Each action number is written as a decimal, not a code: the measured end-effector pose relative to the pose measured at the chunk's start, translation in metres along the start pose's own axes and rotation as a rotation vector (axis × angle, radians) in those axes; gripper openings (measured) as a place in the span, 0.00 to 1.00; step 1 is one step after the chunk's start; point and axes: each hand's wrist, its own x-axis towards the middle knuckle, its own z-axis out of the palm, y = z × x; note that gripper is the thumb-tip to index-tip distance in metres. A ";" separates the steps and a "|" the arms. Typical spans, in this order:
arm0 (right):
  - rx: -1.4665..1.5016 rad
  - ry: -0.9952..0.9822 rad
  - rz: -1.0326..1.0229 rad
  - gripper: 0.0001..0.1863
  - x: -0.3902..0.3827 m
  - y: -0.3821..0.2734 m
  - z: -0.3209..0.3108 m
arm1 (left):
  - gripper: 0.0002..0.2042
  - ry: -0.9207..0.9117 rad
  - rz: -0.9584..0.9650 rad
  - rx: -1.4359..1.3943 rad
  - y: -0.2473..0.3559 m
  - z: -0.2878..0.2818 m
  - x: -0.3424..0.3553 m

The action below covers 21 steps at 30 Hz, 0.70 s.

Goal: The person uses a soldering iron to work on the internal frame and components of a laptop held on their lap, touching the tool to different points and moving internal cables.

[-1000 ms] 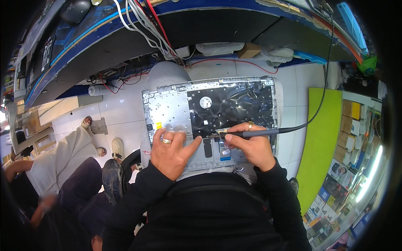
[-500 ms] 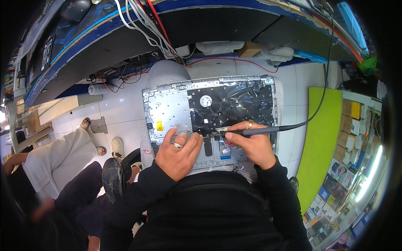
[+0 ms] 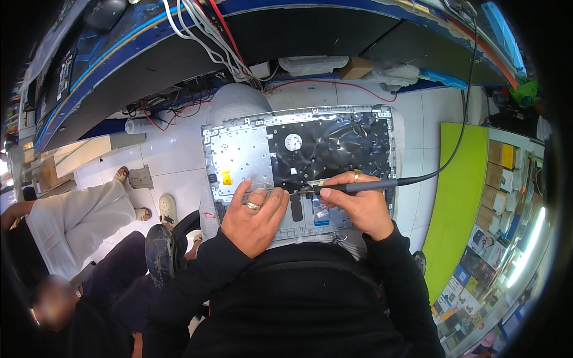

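Observation:
The inner side of a laptop's palmrest cover point(image 3: 239, 143) faces up across my lap, silver at left, with a black keyboard backing point(image 3: 334, 143) over its middle and right. My right hand point(image 3: 365, 210) grips a soldering iron point(image 3: 382, 185) like a pen, its shaft pointing left along the lower edge of the backing. My left hand point(image 3: 253, 219) lies on the silver part with fingers apart, and the fingertips nearest the iron are close to its tip. The exact contact is too small to tell. A blue-ended ribbon cable point(image 3: 321, 218) lies below the iron.
The iron's black cord point(image 3: 461, 128) curves up at right to the blue-edged bench point(image 3: 334, 24). White cables point(image 3: 218, 42) hang over its front. At right stand a lime-green panel point(image 3: 456, 197) and a glass display case point(image 3: 507, 232). Other people are at left, one in white trousers point(image 3: 89, 218).
A person at the lower left has shifted, with the head now further into view. My hands, the iron and the laptop cover stay almost in place.

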 end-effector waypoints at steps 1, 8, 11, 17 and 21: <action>-0.004 0.002 -0.004 0.10 0.000 0.000 0.000 | 0.17 0.000 0.000 0.000 0.000 0.000 0.000; 0.015 0.011 0.012 0.11 0.000 0.001 0.000 | 0.20 -0.006 -0.016 -0.043 0.001 0.001 -0.001; 0.054 0.040 0.026 0.11 0.001 -0.001 0.000 | 0.20 -0.007 -0.017 -0.044 0.001 0.001 -0.001; 0.017 0.020 -0.014 0.11 0.001 0.003 -0.001 | 0.18 -0.005 -0.009 -0.025 0.000 -0.001 0.000; 0.024 0.011 0.007 0.11 0.002 0.002 -0.001 | 0.17 -0.003 -0.006 -0.006 0.000 0.000 0.000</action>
